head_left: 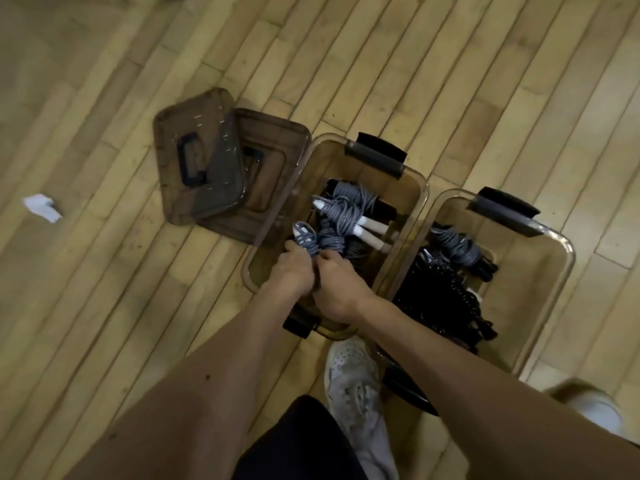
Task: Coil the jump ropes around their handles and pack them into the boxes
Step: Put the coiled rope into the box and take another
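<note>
Grey jump rope [306, 237], coiled into a bundle with a white handle tip showing, was held by both hands above the near-left part of the left box [408, 188]. The left hand [292, 270] had its fingers curled around the bundle. The right hand [337, 289], touching the left one, gripped the same bundle from the other side. Deeper in this brown transparent box lay more coiled ropes [349, 206] with white handles. The right box [540, 278], just beside, contained black ropes [440, 296] and one grey coil [457, 249]. Two lids [194, 161] lay overlapped on the wooden floor [104, 98], left of the boxes.
</note>
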